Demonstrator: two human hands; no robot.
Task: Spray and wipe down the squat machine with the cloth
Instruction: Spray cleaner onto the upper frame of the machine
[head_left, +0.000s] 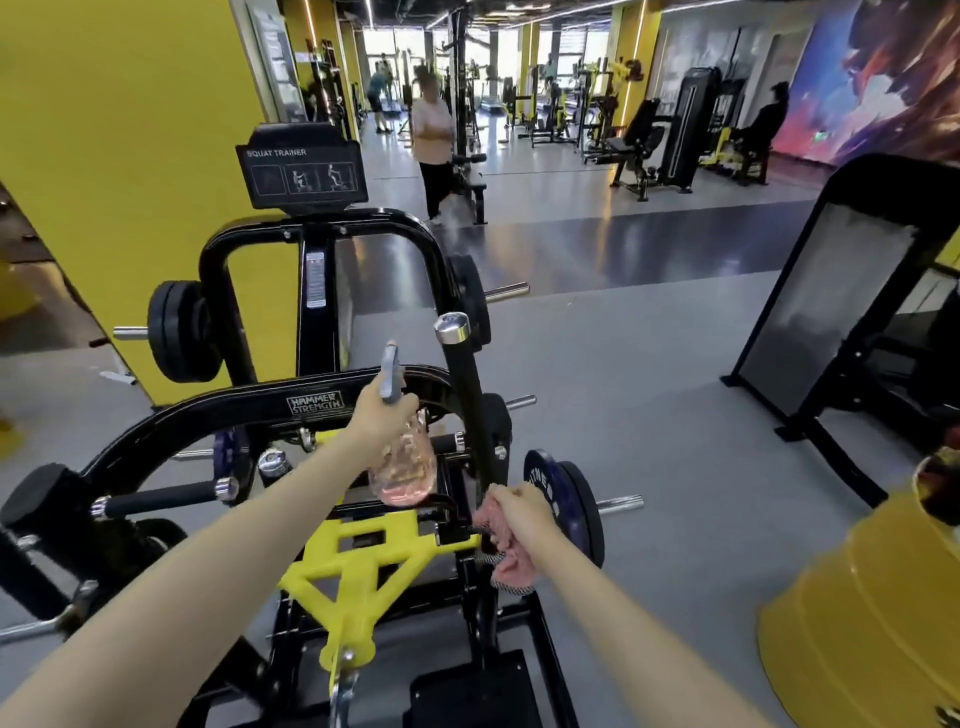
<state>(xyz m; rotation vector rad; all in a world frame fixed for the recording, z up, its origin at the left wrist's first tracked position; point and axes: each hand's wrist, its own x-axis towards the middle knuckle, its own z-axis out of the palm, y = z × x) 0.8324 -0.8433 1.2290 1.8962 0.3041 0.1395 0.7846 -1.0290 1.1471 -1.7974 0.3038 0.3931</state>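
Note:
The black squat machine (244, 410) with a yellow inner frame (363, 561) fills the lower left of the head view. My left hand (379, 415) grips the neck of a clear spray bottle (405, 467) with a grey trigger head, held over the machine's middle. My right hand (519, 514) holds a pink cloth (511, 564) against the lower part of an upright black handle bar (467, 395) with a chrome cap. The cloth hangs below my fist.
A blue weight plate (576, 499) sits on the peg just right of my right hand. A yellow drum (857, 623) stands at the right, with another black machine (831, 291) behind it. A yellow pillar (130, 156) rises at the left. People stand farther back.

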